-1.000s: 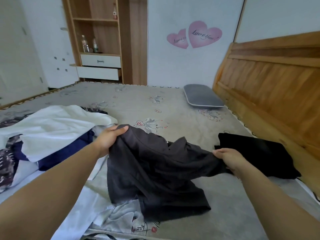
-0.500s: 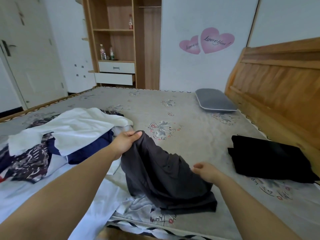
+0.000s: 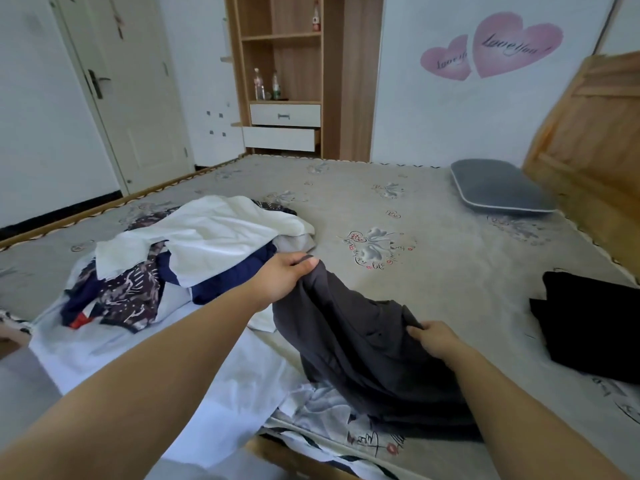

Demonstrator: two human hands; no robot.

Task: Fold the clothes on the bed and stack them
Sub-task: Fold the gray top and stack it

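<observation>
The left hand (image 3: pixel 282 277) grips the upper corner of a dark grey garment (image 3: pixel 360 344), with the fingers curled over the cloth and the thumb on top. The right hand (image 3: pixel 434 341) pinches the same garment at its right edge, lower and nearer to the person. Between the two hands the cloth hangs in a loose slope, and its lower part lies bunched on the bed (image 3: pixel 433 237), close to the near edge.

Just to the left of the left hand lies a pile of unfolded clothes (image 3: pixel 194 258). A white garment (image 3: pixel 221 237) is on top of it, a navy blue piece (image 3: pixel 225 282) shows under the white one, and a dark patterned cloth (image 3: pixel 128 292) lies at the left side of the pile. Under the left forearm a pale sheet-like cloth (image 3: pixel 225 393) is spread toward the near edge of the bed.

To the right, well apart from the grey garment, a black folded garment (image 3: pixel 588 323) lies flat on the bed near the wooden headboard (image 3: pixel 588 140). A grey pillow (image 3: pixel 498 187) rests at the far right corner, beside the headboard.

Behind the bed stands a wooden shelf unit (image 3: pixel 287 81) with two white drawers, the lower one pulled out a little, and some bottles on a shelf. A white door (image 3: pixel 131 91) is at the left, and two pink heart stickers (image 3: pixel 491 46) are on the wall.
</observation>
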